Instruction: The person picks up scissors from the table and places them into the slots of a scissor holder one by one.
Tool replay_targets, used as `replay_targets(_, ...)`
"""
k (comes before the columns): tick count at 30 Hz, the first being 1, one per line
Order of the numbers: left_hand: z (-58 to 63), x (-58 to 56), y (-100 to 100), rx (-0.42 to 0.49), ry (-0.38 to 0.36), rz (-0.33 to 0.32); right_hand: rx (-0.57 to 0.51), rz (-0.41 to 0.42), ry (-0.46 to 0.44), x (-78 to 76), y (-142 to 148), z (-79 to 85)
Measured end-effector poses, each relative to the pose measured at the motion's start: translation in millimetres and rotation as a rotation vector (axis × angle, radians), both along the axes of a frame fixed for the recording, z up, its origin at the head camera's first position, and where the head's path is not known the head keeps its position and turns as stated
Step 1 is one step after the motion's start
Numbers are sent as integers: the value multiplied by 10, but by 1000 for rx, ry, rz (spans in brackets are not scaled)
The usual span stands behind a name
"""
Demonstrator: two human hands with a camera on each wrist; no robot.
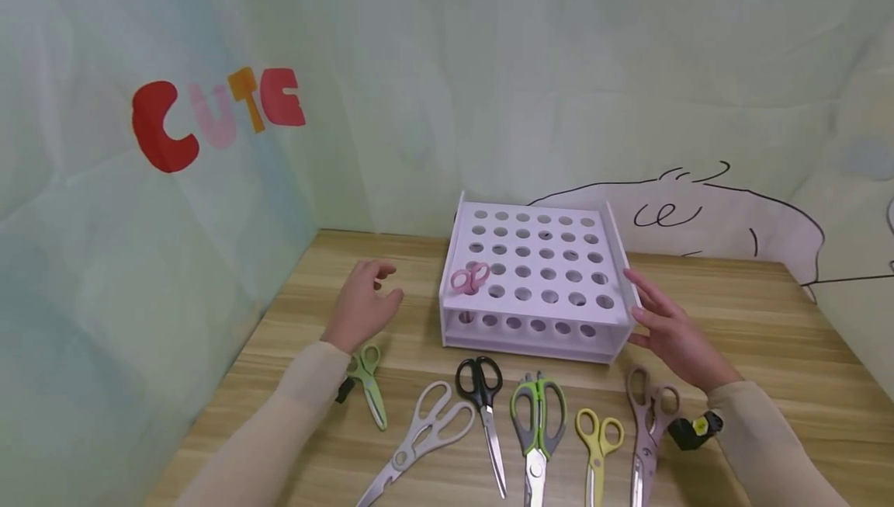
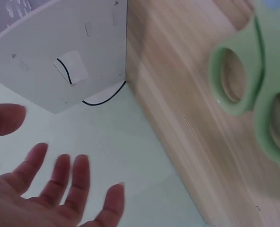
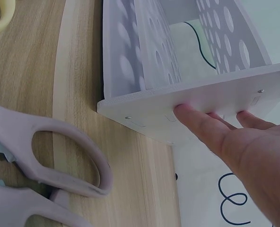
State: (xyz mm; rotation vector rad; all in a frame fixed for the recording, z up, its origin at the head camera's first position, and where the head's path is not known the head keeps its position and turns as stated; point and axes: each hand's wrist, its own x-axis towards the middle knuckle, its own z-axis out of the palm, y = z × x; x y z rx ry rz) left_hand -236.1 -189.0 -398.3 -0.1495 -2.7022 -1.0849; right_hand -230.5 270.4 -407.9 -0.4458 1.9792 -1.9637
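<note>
A white rack (image 1: 531,305) with rows of round holes stands on the wooden table. Pink-handled scissors (image 1: 471,278) stick up from its front left corner. My right hand (image 1: 670,332) touches the rack's right side panel (image 3: 154,106) with straight fingertips. Left of the rack, my left hand (image 1: 363,301) hovers apart from it, fingers loosely bent and holding nothing. The left wrist view shows the spread fingers (image 2: 78,182) below the rack's left side panel (image 2: 83,61). Small green scissors (image 1: 369,383) lie near the left wrist, and mauve scissors (image 1: 648,429) lie near the right wrist.
Between the forearms lie white kitchen shears (image 1: 419,433), black-handled scissors (image 1: 480,398), green-and-grey shears (image 1: 538,429) and yellow scissors (image 1: 598,445), handles toward the rack. A fabric backdrop (image 1: 391,103) with coloured letters rises behind and left of the table (image 1: 754,313).
</note>
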Motion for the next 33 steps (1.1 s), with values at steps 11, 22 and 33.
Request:
replay_targets(11,-170,180,-223,-139,-259,87,-17,1,-16,5,-1,-8)
replay_targets(22,-272,336,-348,-234,-385,153,-8,-22,-28,-3,1,17)
replay_targets(33,-320,481,-344,-377,-444,138,-21,-21,-33,2,6,15)
